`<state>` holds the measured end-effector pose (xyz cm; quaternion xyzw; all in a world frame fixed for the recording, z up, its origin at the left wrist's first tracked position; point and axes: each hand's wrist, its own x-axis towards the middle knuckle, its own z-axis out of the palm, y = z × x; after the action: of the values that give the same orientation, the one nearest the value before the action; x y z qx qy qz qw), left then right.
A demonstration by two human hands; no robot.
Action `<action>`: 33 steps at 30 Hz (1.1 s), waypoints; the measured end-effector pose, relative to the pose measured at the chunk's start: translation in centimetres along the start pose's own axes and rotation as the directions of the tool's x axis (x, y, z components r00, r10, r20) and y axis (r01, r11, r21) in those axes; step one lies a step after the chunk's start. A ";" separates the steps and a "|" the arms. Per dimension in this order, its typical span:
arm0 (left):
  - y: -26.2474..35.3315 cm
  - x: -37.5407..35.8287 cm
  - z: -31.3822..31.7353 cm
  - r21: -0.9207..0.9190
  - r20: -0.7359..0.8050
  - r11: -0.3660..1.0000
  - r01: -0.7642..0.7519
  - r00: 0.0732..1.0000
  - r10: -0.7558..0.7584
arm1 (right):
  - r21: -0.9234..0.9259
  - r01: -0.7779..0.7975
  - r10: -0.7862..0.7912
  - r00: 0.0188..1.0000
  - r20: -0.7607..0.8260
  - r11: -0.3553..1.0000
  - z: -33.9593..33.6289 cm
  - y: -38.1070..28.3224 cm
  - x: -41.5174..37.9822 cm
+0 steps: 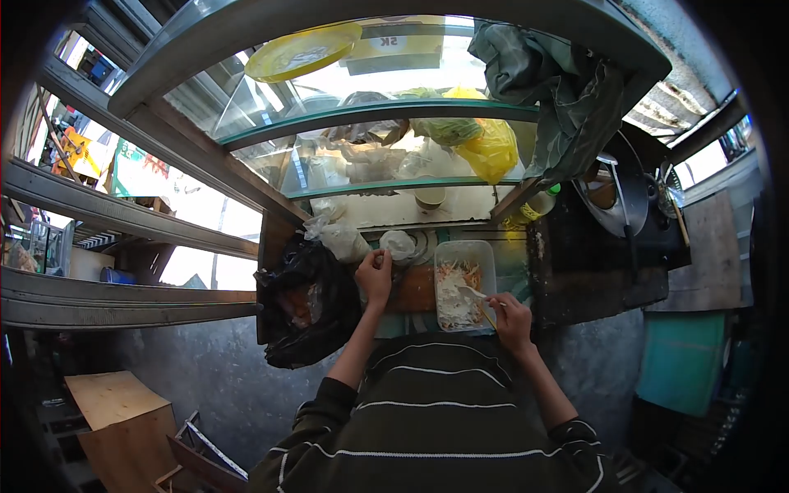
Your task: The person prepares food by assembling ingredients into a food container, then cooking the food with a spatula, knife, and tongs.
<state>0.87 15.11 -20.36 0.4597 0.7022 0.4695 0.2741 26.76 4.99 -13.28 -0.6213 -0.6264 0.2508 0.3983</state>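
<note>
My right hand [511, 322] is closed round the handle of a light-coloured spoon [472, 292]. The spoon's head rests in a clear plastic container [489, 261] that holds white flour-like powder and orange and pale shreds. To the left, my left hand [375, 278] has its fingers pinched together, and what they hold, if anything, is hidden. Just beyond its fingertips is a small white bowl or cup [398, 244]. A white plastic bag [342, 241] lies close by on the left. Between the hands there is a brown wooden board [413, 289].
A black plastic bag [308, 304] sits at the counter's left end. Ahead stands a glass display case with a yellow bag [491, 152], a cup [430, 197] and a grey cloth [567, 99]. At right are a green-capped bottle [538, 204] and a wok [612, 201].
</note>
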 end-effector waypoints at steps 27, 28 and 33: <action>0.7 -0.6 -0.8 -0.014 0.018 1.000 0.013 1.000 -0.013 | 0.131 -0.063 0.050 0.994 0.097 0.989 13.2 -1.2 8.2; 0.7 -0.7 -0.9 -0.013 0.015 1.000 0.016 1.000 -0.015 | 0.153 -0.151 0.136 0.985 0.101 0.977 13.3 -1.1 8.2; 0.7 -0.8 -0.7 0.001 0.029 1.000 0.001 1.000 -0.001 | 0.332 -0.204 0.196 0.979 0.059 0.921 14.6 0.6 8.4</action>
<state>0.90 14.15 -19.43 0.4664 0.6986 0.4622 0.2843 15.97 15.86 -20.31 -0.6019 -0.5125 0.4009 0.4630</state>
